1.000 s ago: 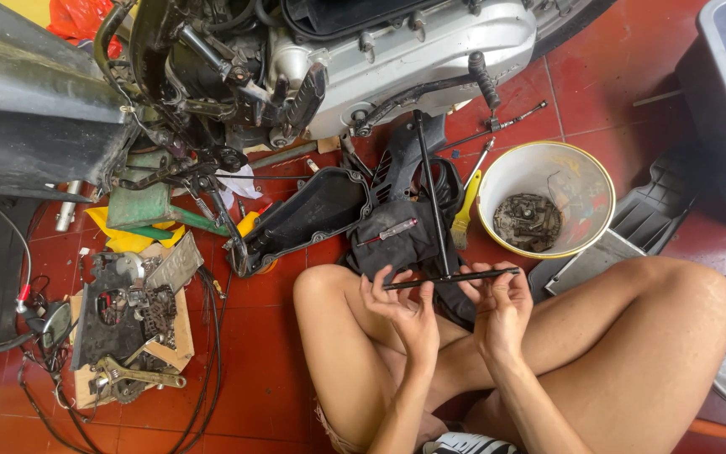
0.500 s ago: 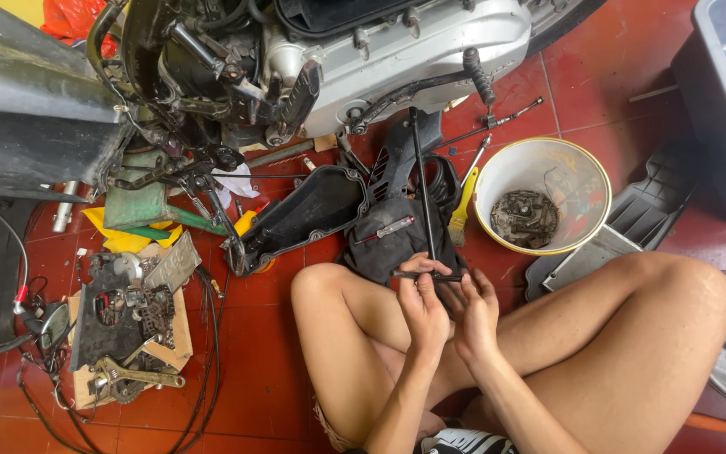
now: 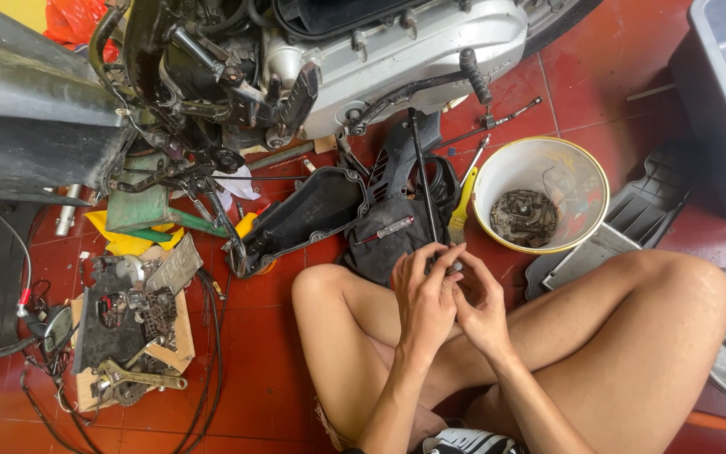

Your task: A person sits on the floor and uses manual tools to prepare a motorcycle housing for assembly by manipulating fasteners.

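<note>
Red floor tiles [image 3: 262, 370] are littered with engine parts below a stripped scooter [image 3: 313, 59] at the far side. From the head view, a person sits cross-legged with both hands together over the knees. The left hand [image 3: 424, 296] and right hand [image 3: 482, 304] are both closed around the near end of a long black rod [image 3: 421, 172], which runs away from them toward the scooter. Just right of it stands a yellow-rimmed bucket [image 3: 586, 168] holding a dirty metal part [image 3: 524, 217].
</note>
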